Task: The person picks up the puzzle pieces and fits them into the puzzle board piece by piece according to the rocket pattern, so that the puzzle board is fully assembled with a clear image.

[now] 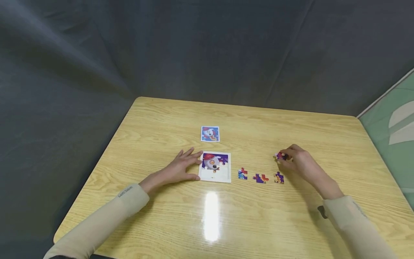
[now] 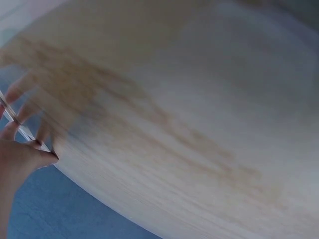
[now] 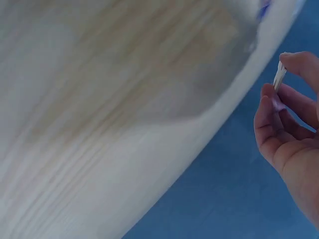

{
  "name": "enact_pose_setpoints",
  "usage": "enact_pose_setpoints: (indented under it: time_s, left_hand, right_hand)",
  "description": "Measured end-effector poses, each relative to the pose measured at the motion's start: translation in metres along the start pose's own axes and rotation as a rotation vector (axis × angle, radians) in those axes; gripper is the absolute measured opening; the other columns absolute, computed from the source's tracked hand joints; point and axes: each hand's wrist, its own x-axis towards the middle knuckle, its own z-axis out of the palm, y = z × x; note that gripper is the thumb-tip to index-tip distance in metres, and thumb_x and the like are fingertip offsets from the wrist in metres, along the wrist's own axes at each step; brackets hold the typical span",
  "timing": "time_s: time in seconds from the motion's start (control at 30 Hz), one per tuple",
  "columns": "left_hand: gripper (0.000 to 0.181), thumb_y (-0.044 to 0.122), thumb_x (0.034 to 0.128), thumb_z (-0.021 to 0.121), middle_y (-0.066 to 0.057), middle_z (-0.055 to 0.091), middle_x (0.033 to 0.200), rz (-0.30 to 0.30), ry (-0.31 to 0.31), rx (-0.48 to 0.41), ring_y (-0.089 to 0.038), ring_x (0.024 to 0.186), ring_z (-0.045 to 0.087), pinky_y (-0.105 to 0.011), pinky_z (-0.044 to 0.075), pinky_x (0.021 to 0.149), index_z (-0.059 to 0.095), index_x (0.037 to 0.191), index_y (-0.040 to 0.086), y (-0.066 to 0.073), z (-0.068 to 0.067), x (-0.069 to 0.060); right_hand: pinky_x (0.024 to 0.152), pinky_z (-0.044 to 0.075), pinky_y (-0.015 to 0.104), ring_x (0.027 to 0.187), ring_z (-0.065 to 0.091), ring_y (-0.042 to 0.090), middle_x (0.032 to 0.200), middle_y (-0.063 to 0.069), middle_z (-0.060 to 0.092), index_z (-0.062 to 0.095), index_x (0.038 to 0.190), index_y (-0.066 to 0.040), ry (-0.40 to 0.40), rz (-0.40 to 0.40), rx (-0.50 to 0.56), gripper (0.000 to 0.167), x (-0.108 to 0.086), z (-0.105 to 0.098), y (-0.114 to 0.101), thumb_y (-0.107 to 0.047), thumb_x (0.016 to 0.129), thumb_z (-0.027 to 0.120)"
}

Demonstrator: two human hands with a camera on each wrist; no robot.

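Note:
A white-framed jigsaw tray (image 1: 215,181) lies at the middle of the table, its upper part filled with purple, red and grey pieces and its lower part bare white. Against its left edge rests my left hand (image 1: 181,168), fingers spread and thumb at the lower corner; the left wrist view has this hand (image 2: 20,162) at its left border. My right hand (image 1: 300,162), off to the right, pinches a puzzle piece (image 1: 280,156) between thumb and fingers. Edge-on, that puzzle piece (image 3: 280,74) appears pale in the right wrist view.
Loose puzzle pieces lie right of the tray: a blue-red piece (image 1: 242,173), a purple-orange piece (image 1: 260,178) and another purple-orange piece (image 1: 279,177). Behind the tray lies a small picture card (image 1: 210,133). A dark curtain (image 1: 207,54) hangs beyond the wooden table (image 1: 161,122).

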Motion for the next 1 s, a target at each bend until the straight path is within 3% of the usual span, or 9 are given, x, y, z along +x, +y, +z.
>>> enact_pose_setpoints:
  time_s: [0.2,0.43,0.73,1.0]
  left_hand:
    - [0.058,0.043,0.0827,0.073,-0.004,0.027,0.156,0.016,0.017,-0.015,-0.033,0.146,0.01,-0.06,0.0,0.115,0.058,0.13,0.012,0.0,0.001,0.0]
    - [0.058,0.044,0.0827,0.072,-0.003,0.028,0.156,0.007,0.017,-0.011,-0.032,0.146,0.01,-0.059,0.001,0.115,0.058,0.13,0.013,-0.002,0.003,0.002]
    - [0.059,0.042,0.0829,0.072,-0.004,0.028,0.157,0.022,0.018,-0.012,-0.034,0.146,0.01,-0.061,0.001,0.114,0.057,0.13,0.011,-0.001,0.001,0.002]
    - [0.058,0.041,0.0822,0.073,-0.005,0.028,0.156,0.013,0.023,0.0,-0.033,0.146,0.01,-0.06,0.002,0.115,0.058,0.129,0.011,-0.001,0.0,0.0]
  right_hand:
    - [0.057,0.054,0.028,0.076,0.062,0.019,0.093,0.01,0.064,0.07,0.102,0.003,0.026,-0.117,0.047,0.026,0.025,0.021,-0.042,-0.003,0.078,0.078]
    - [0.065,0.056,0.029,0.08,0.062,0.017,0.096,0.008,0.066,0.073,0.101,-0.002,-0.026,-0.243,0.021,0.031,0.055,0.05,-0.084,-0.013,0.074,0.083]
    - [0.065,0.053,0.028,0.078,0.06,0.015,0.091,0.006,0.066,0.073,0.1,-0.002,-0.042,-0.309,0.036,0.032,0.067,0.073,-0.097,-0.019,0.075,0.083]
    - [0.069,0.052,0.029,0.079,0.057,0.014,0.095,0.005,0.065,0.072,0.103,-0.003,-0.097,-0.286,0.04,0.032,0.072,0.079,-0.103,-0.02,0.078,0.08]
